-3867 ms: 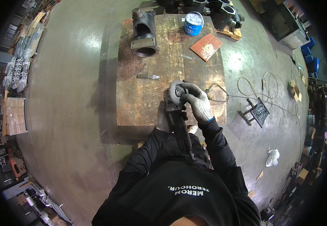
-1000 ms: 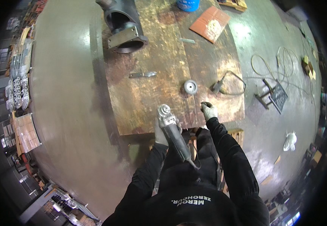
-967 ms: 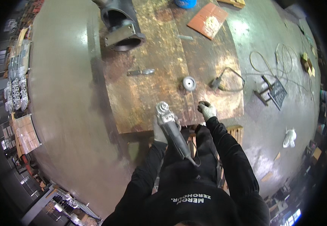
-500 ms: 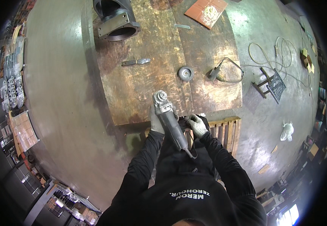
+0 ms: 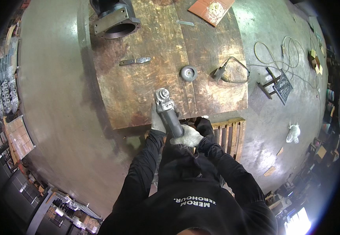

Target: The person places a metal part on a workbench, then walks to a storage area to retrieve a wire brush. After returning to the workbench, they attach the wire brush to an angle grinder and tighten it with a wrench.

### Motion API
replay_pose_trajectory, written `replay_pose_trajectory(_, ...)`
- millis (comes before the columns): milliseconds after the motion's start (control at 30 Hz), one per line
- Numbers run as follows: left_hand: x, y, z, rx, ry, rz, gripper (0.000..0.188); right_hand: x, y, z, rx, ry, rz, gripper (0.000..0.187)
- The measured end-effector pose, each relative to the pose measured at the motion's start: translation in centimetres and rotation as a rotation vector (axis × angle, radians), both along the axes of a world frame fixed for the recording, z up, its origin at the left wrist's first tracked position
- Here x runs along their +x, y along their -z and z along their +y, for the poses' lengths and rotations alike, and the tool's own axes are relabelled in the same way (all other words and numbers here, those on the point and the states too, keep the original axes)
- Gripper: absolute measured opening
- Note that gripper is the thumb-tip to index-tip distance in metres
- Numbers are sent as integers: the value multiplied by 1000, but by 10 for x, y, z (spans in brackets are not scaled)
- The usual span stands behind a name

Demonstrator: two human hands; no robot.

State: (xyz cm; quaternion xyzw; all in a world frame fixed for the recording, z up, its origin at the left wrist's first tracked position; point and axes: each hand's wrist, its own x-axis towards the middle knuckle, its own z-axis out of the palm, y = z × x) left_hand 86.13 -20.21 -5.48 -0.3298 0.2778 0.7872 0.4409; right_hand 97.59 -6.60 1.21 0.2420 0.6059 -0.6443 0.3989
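An angle grinder [image 5: 170, 117] with a dark body and a silver head is held in front of me, over the near edge of the worn wooden table [image 5: 138, 90]. Its bare spindle faces up, with no disc on it. My left hand [image 5: 158, 120], in a pale work glove, grips the body from the left side just below the head. Gloved likewise, my right hand [image 5: 188, 137] is wrapped round the rear of the body. A round grinding disc [image 5: 188, 73] lies flat on the table beyond the grinder. Left of it rests a knife-like hand tool [image 5: 135, 61].
A plug with a looped dark cable [image 5: 219, 73] lies at the table's right. A large black metal casting [image 5: 117, 24] stands far left, a reddish board [image 5: 211, 11] far right. Wooden slats [image 5: 229, 137] run below the near edge. A small black stool [image 5: 280, 87] stands on the floor.
My right hand has moved left from beside the grinder and closed round its rear body. The grinder stays in my left hand. The whole view has shifted slightly.
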Motion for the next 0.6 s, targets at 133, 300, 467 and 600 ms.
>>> replay_pose_trajectory(133, -13, 14, 7, -196, 53, -17, 78, -21, 23, -9, 455, -11, 92, 72)
replay_pose_trajectory(300, -19, 41, 12, -642, 695, 377, 85, -57, 83, -7, 711, -4, 69, 62)
replay_pose_trajectory(467, -27, 72, 36, -1166, 963, 530, 64, -65, 128, -15, 903, -93, 188, 60)
replay_pose_trajectory(600, -21, 81, 50, -1366, 1162, 546, 81, -37, 135, -4, 801, -24, 133, 65)
